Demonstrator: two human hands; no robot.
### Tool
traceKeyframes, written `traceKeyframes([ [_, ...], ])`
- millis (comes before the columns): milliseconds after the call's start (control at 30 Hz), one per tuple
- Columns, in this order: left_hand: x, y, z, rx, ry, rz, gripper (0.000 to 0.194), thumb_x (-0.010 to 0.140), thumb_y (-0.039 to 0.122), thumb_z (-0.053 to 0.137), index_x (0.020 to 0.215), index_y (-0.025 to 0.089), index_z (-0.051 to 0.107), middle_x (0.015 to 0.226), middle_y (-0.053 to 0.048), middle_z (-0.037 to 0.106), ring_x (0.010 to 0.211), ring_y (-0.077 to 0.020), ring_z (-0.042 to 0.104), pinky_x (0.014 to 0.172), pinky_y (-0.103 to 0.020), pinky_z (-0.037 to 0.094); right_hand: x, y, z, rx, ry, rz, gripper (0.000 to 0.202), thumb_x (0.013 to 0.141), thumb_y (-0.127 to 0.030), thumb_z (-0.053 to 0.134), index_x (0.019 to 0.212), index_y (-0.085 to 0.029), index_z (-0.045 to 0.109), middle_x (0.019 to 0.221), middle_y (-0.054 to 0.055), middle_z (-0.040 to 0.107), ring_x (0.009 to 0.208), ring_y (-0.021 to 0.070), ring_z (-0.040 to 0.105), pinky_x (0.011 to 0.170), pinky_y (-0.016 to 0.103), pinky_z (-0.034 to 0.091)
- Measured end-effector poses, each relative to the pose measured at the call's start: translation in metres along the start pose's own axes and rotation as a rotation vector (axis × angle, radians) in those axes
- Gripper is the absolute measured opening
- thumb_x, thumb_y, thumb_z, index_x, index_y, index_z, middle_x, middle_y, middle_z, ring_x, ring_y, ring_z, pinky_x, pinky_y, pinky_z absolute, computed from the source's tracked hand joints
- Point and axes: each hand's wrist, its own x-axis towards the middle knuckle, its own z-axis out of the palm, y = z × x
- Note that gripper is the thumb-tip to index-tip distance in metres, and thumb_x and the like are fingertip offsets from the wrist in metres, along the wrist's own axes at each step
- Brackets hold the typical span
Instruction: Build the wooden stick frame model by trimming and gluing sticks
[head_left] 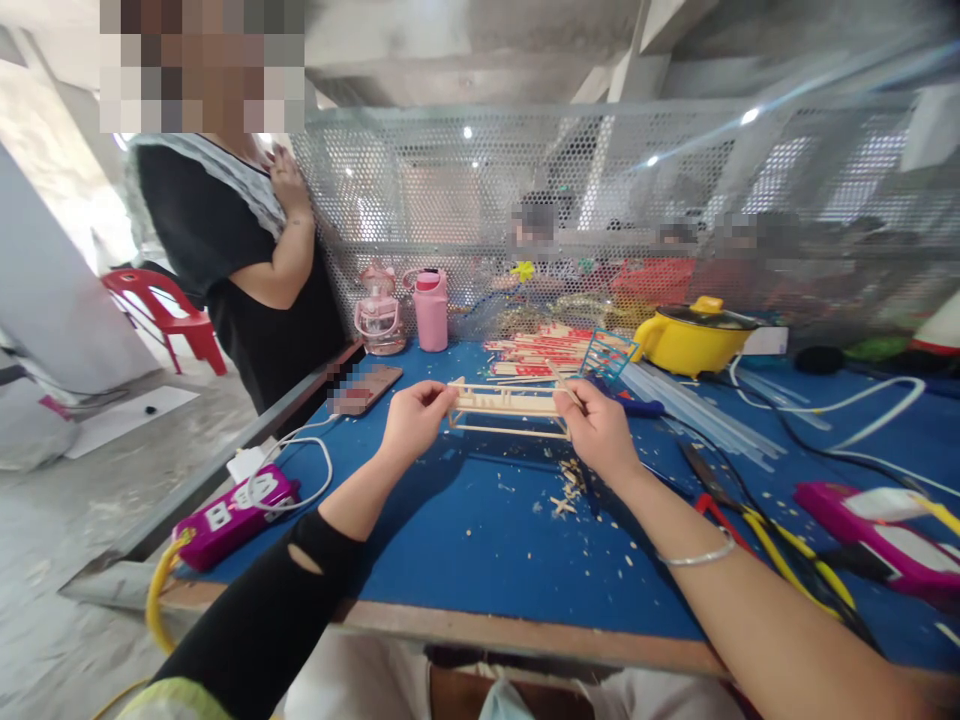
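Note:
A small frame built of thin wooden sticks (510,402) is held up above the blue table, stretched between my two hands. My left hand (414,422) pinches its left end between thumb and fingers. At the other end my right hand (600,428) closes on the frame's right side, and a short loose stick (561,378) pokes up from between its fingers. Under the right hand lies a little heap of wood scraps (568,490). Behind the frame is a pile of red-and-white wrapped chopsticks (547,350).
Purple power strips (236,515) lie left and right (877,530). Pliers with yellow handles (799,565), clear glue sticks (705,410) and a yellow electric pot (694,338) occupy the right. A phone (367,388) and pink bottles (430,312) stand left. A person (240,220) is beside the perforated screen (450,190).

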Motion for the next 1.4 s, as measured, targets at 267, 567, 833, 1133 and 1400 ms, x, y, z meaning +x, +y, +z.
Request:
traceKeyframes([
  [267, 0.002, -0.003, -0.002, 0.026, -0.018, 0.069, 0.032, 0.083, 0.042, 0.051, 0.077, 0.015, 0.067, 0.061, 0.0, 0.059, 0.057, -0.0123, 0.05, 0.055, -0.024, 0.038, 0.001, -0.001, -0.001, 0.081, 0.008, 0.063, 0.027, 0.088, -0.043, 0.047, 0.08, -0.02, 0.057, 0.06, -0.002, 0.048, 0.058, 0.0138, 0.044, 0.057, 0.026, 0.035],
  [567, -0.004, -0.002, 0.001, -0.176, 0.011, 0.227, 0.06, 0.074, 0.041, 0.066, 0.126, 0.02, 0.044, 0.127, -0.012, 0.052, 0.115, -0.0216, 0.05, 0.092, -0.032, 0.042, 0.003, 0.005, 0.002, 0.245, -0.015, 0.15, 0.028, 0.087, -0.045, 0.047, 0.076, -0.02, 0.055, 0.064, -0.002, 0.047, 0.062, 0.0141, 0.042, 0.06, 0.026, 0.035],
  [833, -0.008, 0.001, 0.005, -0.218, -0.182, 0.116, 0.066, 0.062, 0.042, 0.078, 0.114, 0.015, 0.048, 0.109, -0.011, 0.064, 0.101, -0.0233, 0.06, 0.088, -0.033, 0.046, 0.006, 0.008, 0.002, 0.491, -0.104, 0.29, 0.039, 0.085, -0.057, 0.042, 0.088, -0.021, 0.058, 0.058, -0.004, 0.044, 0.046, 0.011, 0.035, 0.043, 0.025, 0.029],
  [1133, -0.001, 0.0, 0.011, -0.703, -0.214, -0.161, 0.054, 0.078, 0.057, 0.056, 0.108, 0.013, 0.059, 0.106, -0.014, 0.068, 0.096, -0.0255, 0.065, 0.083, -0.038, 0.05, 0.005, 0.007, 0.005, 0.67, -0.18, 0.414, 0.04, 0.079, -0.061, 0.051, 0.098, -0.025, 0.05, 0.081, -0.001, 0.058, 0.047, 0.0077, 0.042, 0.034, 0.02, 0.019],
  [1400, -0.001, 0.0, 0.002, -0.347, 0.095, 0.088, 0.057, 0.066, 0.057, 0.067, 0.105, 0.018, 0.049, 0.102, -0.009, 0.064, 0.094, -0.0209, 0.062, 0.083, -0.032, 0.048, 0.0, -0.004, 0.009, 0.83, -0.511, 0.572, 0.034, 0.072, -0.048, 0.065, 0.084, -0.022, 0.047, 0.065, 0.0, 0.066, 0.034, 0.0049, 0.035, 0.034, 0.018, 0.014],
])
